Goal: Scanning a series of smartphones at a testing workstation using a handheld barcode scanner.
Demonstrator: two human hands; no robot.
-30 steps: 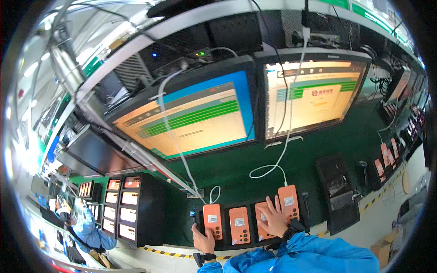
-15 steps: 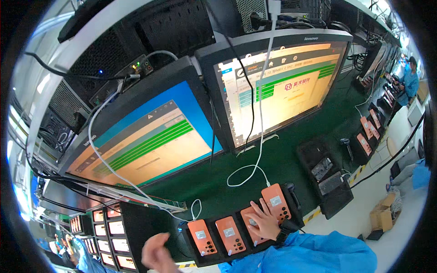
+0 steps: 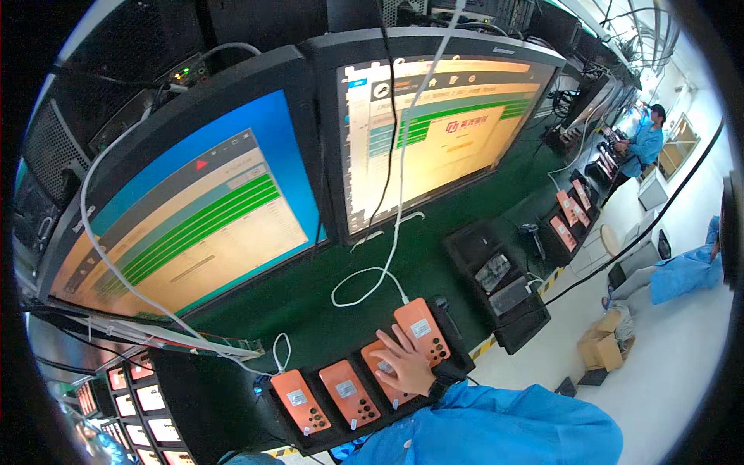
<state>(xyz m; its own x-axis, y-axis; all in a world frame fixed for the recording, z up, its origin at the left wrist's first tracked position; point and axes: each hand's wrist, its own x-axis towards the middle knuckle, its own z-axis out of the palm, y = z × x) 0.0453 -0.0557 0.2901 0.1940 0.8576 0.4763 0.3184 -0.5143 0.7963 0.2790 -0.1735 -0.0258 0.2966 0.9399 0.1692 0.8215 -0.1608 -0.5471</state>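
My right hand (image 3: 407, 366), in a blue sleeve with a dark band at the wrist, lies with fingers spread on the third orange phone (image 3: 373, 358), covering much of it. Its fingertips come close to the fourth phone (image 3: 423, 328), which has a white cable (image 3: 397, 283) plugged into its top end. Left of the hand lie a second phone (image 3: 349, 394) and a first phone (image 3: 301, 403), the first with another white cable at its top. The phones lie camera side up, with small white labels, in a black tray (image 3: 463, 361). My left hand is out of sight.
Two monitors, a left one (image 3: 194, 209) and a right one (image 3: 457, 132), stand behind the tray. A black box (image 3: 518, 329) with dark devices sits to the right, beyond a dark handheld device (image 3: 443, 304). Lit phone screens (image 3: 151, 397) fill a rack lower left. Co-worker (image 3: 645, 143) stands far right.
My left hand, blurred beside the first phone before, has left the picture. The whole view has shifted, with the tray now lower left. My right hand stays spread on the third phone.
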